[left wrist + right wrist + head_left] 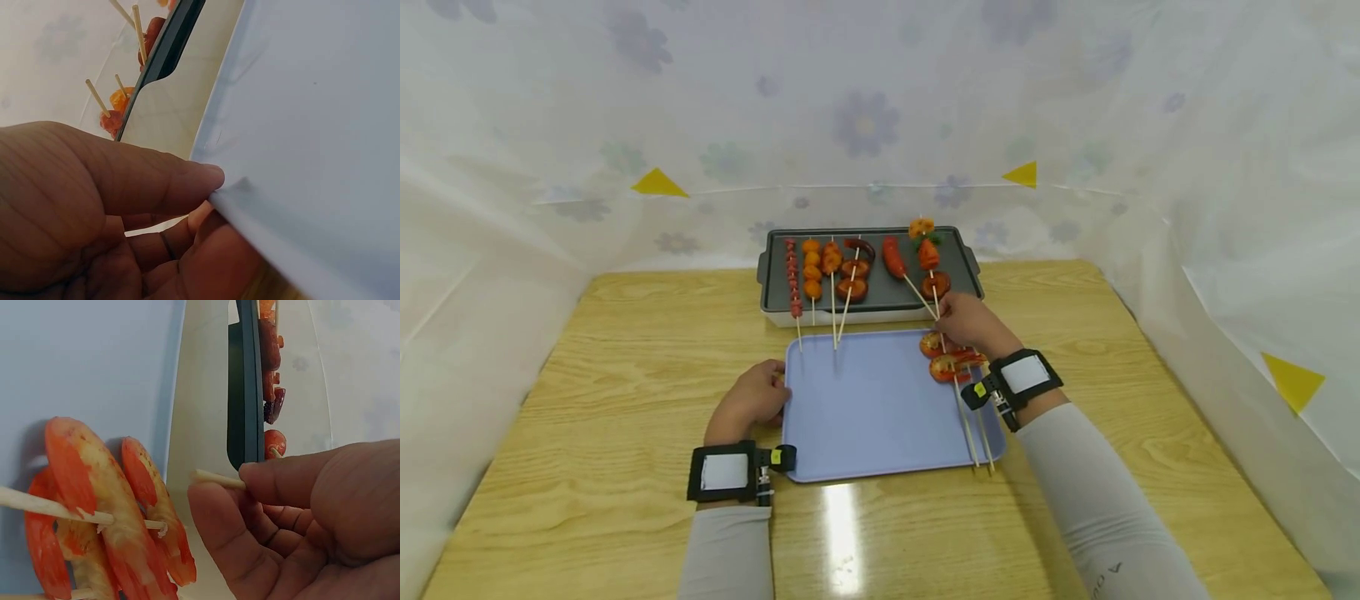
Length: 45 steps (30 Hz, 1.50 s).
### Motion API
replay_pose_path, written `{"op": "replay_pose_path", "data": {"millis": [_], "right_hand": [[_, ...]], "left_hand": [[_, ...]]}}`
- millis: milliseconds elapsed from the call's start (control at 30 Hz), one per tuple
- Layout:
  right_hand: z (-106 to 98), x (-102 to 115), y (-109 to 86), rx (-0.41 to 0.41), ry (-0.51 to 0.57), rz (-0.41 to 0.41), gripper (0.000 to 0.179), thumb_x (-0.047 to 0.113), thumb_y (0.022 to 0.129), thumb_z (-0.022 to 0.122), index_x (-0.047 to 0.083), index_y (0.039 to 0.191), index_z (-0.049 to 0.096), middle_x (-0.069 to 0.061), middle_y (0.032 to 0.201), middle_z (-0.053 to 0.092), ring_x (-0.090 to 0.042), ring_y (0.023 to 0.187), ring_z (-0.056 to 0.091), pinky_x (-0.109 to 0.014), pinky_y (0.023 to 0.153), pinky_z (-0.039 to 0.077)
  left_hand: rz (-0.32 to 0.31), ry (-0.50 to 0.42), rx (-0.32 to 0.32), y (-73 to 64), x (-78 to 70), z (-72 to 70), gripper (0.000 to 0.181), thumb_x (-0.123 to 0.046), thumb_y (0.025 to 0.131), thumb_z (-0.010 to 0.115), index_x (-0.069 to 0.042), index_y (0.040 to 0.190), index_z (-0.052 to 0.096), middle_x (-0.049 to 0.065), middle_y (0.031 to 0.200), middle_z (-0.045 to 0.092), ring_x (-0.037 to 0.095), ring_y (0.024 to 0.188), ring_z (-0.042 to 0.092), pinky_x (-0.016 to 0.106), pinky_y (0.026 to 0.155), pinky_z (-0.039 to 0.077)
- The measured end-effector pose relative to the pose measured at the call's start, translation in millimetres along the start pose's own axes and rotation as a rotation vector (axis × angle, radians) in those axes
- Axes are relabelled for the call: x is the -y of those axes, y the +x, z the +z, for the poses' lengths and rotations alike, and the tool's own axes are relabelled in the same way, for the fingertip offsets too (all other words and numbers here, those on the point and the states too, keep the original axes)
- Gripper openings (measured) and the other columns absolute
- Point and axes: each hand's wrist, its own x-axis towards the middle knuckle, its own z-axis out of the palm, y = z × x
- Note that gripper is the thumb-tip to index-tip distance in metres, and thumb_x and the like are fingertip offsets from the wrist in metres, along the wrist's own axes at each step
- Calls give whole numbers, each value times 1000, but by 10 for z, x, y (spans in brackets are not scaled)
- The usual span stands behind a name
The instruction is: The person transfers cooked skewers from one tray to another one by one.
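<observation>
My left hand (756, 395) pinches the left edge of a pale blue tray (857, 400), thumb on the rim and fingers curled beneath it, as the left wrist view shows. My right hand (973, 323) is at the front right of a dark grill pan (883, 293). Its thumb and index finger pinch the end of one wooden skewer (219, 479). A sausage skewer (895, 258) and a mixed skewer (928, 254) both run toward these fingers; I cannot tell which is held. Beneath the hand, shrimp skewers (946, 367) lie on the tray's right side, partly hidden by the wrist.
On the pan's left half lie a skewer of small red pieces (792, 279), one of orange balls (812, 271), a browned skewer (831, 258) and one with dark round slices (853, 289). Their sticks overhang the front rim. A wooden table (640, 400) carries everything; a white flowered curtain (865, 92) hangs behind.
</observation>
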Motion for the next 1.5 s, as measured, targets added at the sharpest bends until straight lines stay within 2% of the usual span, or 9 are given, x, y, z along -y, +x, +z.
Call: {"op": "replay_pose_path", "data": {"millis": [200,333,467,567,733,833,1067,1200,1500], "right_hand": [[4,-39,-26,-71,-62,-14,8,8,99,54,3,94,49,-16,79,60,-27,62,59,-31,51,39],[6,-66,-67,-135,-134,-75,9,7,98,54,3,93,48,-10,70,52,-22,56,51,-32,52,37],[9,-88,-116,-210,-136,-143,8,4,98,52,3,93,46,-6,64,44,-19,52,43,-33,52,35],[20,-93,-164,-267,-137,-182,8,4,98,52,4,93,46,-8,68,47,-21,53,43,-34,53,35],[54,-106,-253,-332,-169,-247,6,5,98,53,4,96,48,-12,86,59,-23,58,49,-35,53,38],[86,-118,-314,-340,-165,-261,5,6,99,53,4,99,49,-13,88,60,-23,57,51,-35,50,41],[177,-149,-467,-346,-168,-234,7,6,98,55,3,100,49,-12,80,56,-21,57,50,-33,48,41],[230,-165,-550,-346,-179,-242,8,5,96,56,2,102,51,-11,83,57,-21,61,52,-33,50,43],[343,-173,-688,-348,-157,-272,9,1,94,58,-1,102,54,-9,81,56,-19,63,53,-32,53,44]], "left_hand": [[-1,10,0,0,-4,8,49,-6,97,53,3,144,42,12,86,53,20,66,55,29,55,50],[1,18,1,0,1,5,48,-6,97,53,2,143,43,12,86,53,20,65,56,29,55,50],[17,22,-1,-4,5,1,47,-4,96,53,4,142,43,12,85,53,20,64,56,29,55,50],[31,26,-4,-4,10,-4,47,-4,96,53,4,141,44,12,84,54,20,63,56,29,54,49],[44,26,-5,-12,10,-9,47,-3,95,53,6,140,44,11,83,53,19,62,57,29,54,49],[45,21,-3,-23,5,-10,47,-3,94,53,6,140,44,11,84,53,19,62,57,29,55,49],[31,-4,13,-47,-9,-27,49,-3,95,52,6,142,42,12,86,52,20,64,58,29,57,51],[20,-1,14,-51,-10,-37,50,-4,95,52,5,143,41,12,87,52,20,65,58,30,58,52],[43,1,3,-19,12,-4,47,-2,94,53,7,140,44,12,87,52,20,65,60,31,56,53]]}}
